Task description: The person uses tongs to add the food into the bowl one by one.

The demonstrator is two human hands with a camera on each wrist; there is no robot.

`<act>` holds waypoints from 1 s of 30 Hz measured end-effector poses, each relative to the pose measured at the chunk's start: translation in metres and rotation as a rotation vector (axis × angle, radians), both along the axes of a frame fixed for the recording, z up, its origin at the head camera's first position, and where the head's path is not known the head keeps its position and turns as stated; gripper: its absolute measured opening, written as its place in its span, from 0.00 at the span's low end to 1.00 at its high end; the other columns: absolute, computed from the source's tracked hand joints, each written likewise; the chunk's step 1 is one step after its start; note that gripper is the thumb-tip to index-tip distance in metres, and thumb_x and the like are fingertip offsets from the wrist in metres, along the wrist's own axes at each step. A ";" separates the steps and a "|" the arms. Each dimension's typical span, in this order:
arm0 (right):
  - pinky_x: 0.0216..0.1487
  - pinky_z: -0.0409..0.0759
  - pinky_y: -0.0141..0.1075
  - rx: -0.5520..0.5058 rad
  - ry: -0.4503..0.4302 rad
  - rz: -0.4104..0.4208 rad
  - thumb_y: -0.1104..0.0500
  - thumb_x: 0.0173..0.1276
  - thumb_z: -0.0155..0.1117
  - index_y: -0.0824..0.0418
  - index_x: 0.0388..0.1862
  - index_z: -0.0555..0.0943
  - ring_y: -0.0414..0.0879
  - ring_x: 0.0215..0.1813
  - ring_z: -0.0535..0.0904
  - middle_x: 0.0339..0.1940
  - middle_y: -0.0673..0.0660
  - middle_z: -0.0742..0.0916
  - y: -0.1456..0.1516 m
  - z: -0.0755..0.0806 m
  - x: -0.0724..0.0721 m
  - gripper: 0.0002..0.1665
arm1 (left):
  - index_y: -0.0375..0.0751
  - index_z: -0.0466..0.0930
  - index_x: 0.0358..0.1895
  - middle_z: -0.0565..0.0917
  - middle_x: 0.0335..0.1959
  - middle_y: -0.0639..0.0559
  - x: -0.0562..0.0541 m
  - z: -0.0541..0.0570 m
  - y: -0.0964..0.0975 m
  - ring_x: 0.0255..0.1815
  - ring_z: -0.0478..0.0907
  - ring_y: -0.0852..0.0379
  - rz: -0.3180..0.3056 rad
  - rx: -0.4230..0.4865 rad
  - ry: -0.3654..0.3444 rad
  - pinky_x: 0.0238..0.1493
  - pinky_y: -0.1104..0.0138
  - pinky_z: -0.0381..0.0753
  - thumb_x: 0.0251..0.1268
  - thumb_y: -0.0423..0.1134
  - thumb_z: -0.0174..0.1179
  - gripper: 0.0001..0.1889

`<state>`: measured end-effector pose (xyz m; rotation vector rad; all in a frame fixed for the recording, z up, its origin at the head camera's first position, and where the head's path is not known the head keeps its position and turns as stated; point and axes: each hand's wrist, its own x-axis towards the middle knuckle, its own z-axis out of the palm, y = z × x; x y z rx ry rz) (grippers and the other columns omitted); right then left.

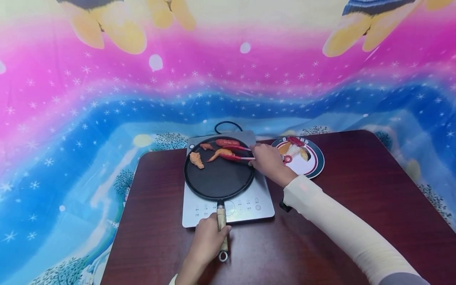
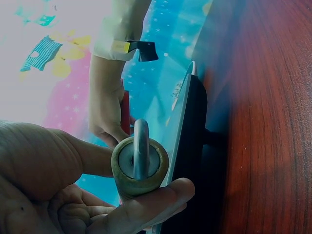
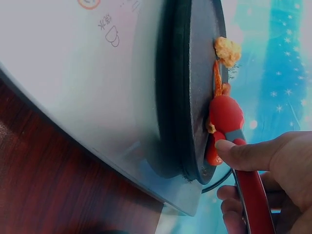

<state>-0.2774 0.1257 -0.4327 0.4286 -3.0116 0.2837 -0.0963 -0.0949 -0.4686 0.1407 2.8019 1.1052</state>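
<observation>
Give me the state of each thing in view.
Left hand: gripping the pan handle
Right hand: gripping the tongs
Tongs: tips either side of the wing piece
Sausage: lying in the pan
Pan: sitting on the cooker
Cooker: on the table, power unclear
Plate: face up, bearing food

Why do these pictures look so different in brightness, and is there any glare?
Head view: fairly even light, a soft glare on the tabletop near the pan handle; left wrist: the backdrop washes out toward the upper left, while the lower middle goes nearly black; right wrist: a milky sheen over the cooker. The cause isn't shown.
</observation>
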 end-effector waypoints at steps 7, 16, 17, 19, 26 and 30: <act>0.40 0.84 0.47 -0.028 -0.042 -0.003 0.50 0.61 0.79 0.62 0.55 0.85 0.52 0.38 0.83 0.41 0.59 0.89 0.001 -0.002 -0.002 0.27 | 0.30 0.80 0.40 0.78 0.19 0.52 0.000 0.000 0.000 0.21 0.76 0.60 -0.002 0.014 -0.008 0.26 0.68 0.78 0.62 0.37 0.71 0.14; 0.42 0.85 0.47 -0.103 -0.053 -0.003 0.49 0.60 0.80 0.62 0.60 0.82 0.52 0.38 0.83 0.45 0.60 0.88 0.004 -0.003 0.002 0.33 | 0.29 0.80 0.41 0.78 0.19 0.52 0.000 0.001 0.000 0.22 0.76 0.60 0.001 0.001 -0.002 0.26 0.68 0.79 0.62 0.37 0.71 0.14; 0.41 0.85 0.47 -0.113 -0.055 -0.005 0.49 0.60 0.80 0.61 0.61 0.82 0.52 0.38 0.83 0.45 0.60 0.88 0.004 -0.002 0.002 0.33 | 0.29 0.80 0.41 0.78 0.19 0.52 0.000 0.002 0.000 0.21 0.76 0.60 0.002 0.001 -0.004 0.26 0.68 0.79 0.62 0.37 0.71 0.14; 0.40 0.84 0.47 -0.123 -0.052 -0.007 0.49 0.60 0.80 0.61 0.61 0.82 0.52 0.38 0.83 0.43 0.60 0.88 0.006 -0.001 0.004 0.33 | 0.29 0.80 0.40 0.78 0.19 0.52 0.000 0.002 0.000 0.21 0.76 0.60 0.002 0.002 -0.007 0.26 0.68 0.79 0.62 0.37 0.71 0.14; 0.40 0.83 0.50 -0.177 -0.016 -0.011 0.48 0.61 0.79 0.61 0.67 0.79 0.55 0.41 0.84 0.46 0.61 0.88 0.020 0.005 0.010 0.39 | 0.29 0.80 0.40 0.78 0.19 0.52 0.000 0.003 0.000 0.22 0.76 0.60 0.005 -0.003 -0.004 0.26 0.68 0.78 0.62 0.37 0.71 0.14; 0.43 0.83 0.54 -0.211 0.046 -0.030 0.47 0.60 0.79 0.59 0.70 0.77 0.59 0.45 0.86 0.52 0.64 0.88 0.040 0.012 0.017 0.41 | 0.29 0.80 0.40 0.77 0.19 0.53 0.000 0.002 0.000 0.21 0.76 0.60 0.007 0.001 -0.017 0.26 0.68 0.78 0.62 0.37 0.71 0.14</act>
